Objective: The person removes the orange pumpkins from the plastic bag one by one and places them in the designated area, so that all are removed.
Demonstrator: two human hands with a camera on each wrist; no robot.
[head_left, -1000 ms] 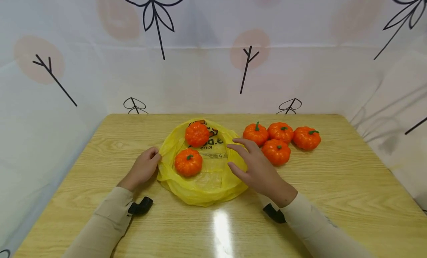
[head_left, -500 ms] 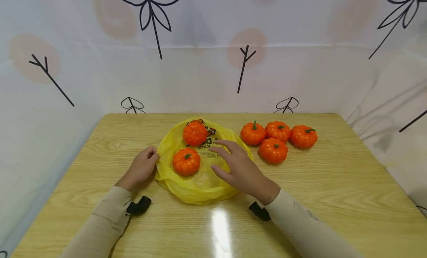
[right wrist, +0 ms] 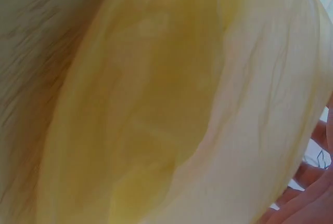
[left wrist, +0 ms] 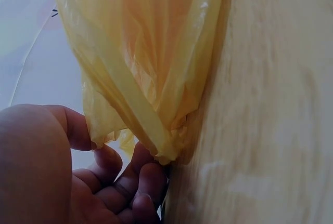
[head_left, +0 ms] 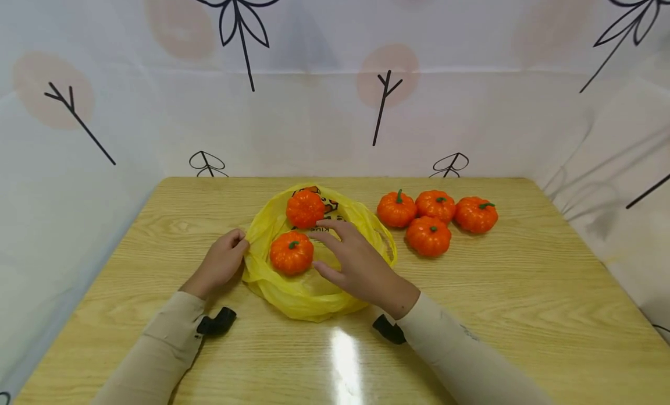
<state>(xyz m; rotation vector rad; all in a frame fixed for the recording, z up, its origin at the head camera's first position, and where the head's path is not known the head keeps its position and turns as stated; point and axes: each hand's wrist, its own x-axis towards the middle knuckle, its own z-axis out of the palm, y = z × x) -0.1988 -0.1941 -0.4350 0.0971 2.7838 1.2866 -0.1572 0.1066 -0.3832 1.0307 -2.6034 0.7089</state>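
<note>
A yellow plastic bag (head_left: 306, 303) lies spread with its mouth facing up on the wooden table. Two small orange pumpkins sit inside: a rear pumpkin (head_left: 305, 210) and a front pumpkin (head_left: 291, 255) with a green stem. My left hand (head_left: 220, 264) pinches the bag's left rim between thumb and fingers; the left wrist view shows the gathered bag edge (left wrist: 138, 107) at the fingertips. Over the bag's right part, my right hand (head_left: 361, 270) reaches in with fingers spread and holds nothing. Its fingertips come right beside the front pumpkin. In the right wrist view, yellow film (right wrist: 156, 78) hides most of the scene.
Right of the bag, several more orange pumpkins stand in a cluster, among them a near pumpkin (head_left: 428, 237) and a far-right pumpkin (head_left: 476, 215). The wooden table (head_left: 523, 312) meets a patterned white cloth backdrop (head_left: 314, 125) behind and at the sides.
My right hand has moved left from the bag's right rim to beside the front pumpkin. The left hand keeps its pinch on the rim; the pumpkins stay put.
</note>
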